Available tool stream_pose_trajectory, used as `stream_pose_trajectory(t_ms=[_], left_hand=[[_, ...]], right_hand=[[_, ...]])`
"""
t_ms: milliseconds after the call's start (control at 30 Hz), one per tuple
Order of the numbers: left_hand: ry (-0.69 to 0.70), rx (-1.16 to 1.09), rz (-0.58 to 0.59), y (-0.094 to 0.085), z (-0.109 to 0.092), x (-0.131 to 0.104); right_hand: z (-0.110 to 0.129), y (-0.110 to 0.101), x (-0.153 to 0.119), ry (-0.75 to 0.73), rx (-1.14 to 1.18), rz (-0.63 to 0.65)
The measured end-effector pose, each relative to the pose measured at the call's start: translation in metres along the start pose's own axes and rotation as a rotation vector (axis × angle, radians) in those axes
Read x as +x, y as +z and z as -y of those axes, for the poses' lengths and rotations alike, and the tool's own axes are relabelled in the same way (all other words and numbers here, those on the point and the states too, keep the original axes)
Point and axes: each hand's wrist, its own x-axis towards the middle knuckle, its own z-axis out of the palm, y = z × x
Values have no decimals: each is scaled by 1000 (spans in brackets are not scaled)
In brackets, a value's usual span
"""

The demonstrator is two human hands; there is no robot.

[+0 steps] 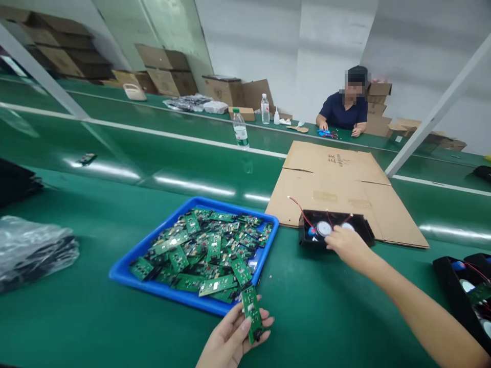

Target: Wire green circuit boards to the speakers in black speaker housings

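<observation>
My left hand holds a small green circuit board upright, just in front of the blue tray. The tray is heaped with several similar green boards. My right hand reaches out to a black housing that holds two round white parts and thin red wires. The fingers rest on the housing's near edge by the white parts; whether they grip anything I cannot make out.
The black housing sits on the edge of a flattened cardboard sheet. Another black housing with wires lies at the right. Plastic bags lie at left. A water bottle stands on the green belt. A person works at the far bench.
</observation>
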Motion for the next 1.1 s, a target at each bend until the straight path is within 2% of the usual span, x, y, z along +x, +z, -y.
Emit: stream_pose_trajectory(t_ms=[67,167,233,300,400,533,633,733,833,967,1100], left_hand=[[17,-27,5,3,-1,-1],[7,-43,40,6,-1,2],[11,-48,48,6,-1,4],[22,-52,52,5,-2,6],[19,-55,66,0,-4,9],[25,-59,74,-7,-5,10],[50,-45,93,-10,-6,10],[75,-5,160,-12,-8,12],[133,16,186,-13,-9,14],[180,107,145,-9,-6,13],[278,274,91,2,-4,9]], right_hand=[[36,-2,-25,-15,11,-55],[81,0,-50,-7,33,-271],[103,6,-56,17,53,-357],[116,13,-58,46,72,-390],[124,16,-58,76,81,-391],[125,-4,-50,82,121,-322],[127,-21,-25,177,244,-375],[132,-20,12,285,352,-479],[138,-15,36,247,528,-520],[143,-25,31,155,734,-544],[152,-34,12,117,764,-565]])
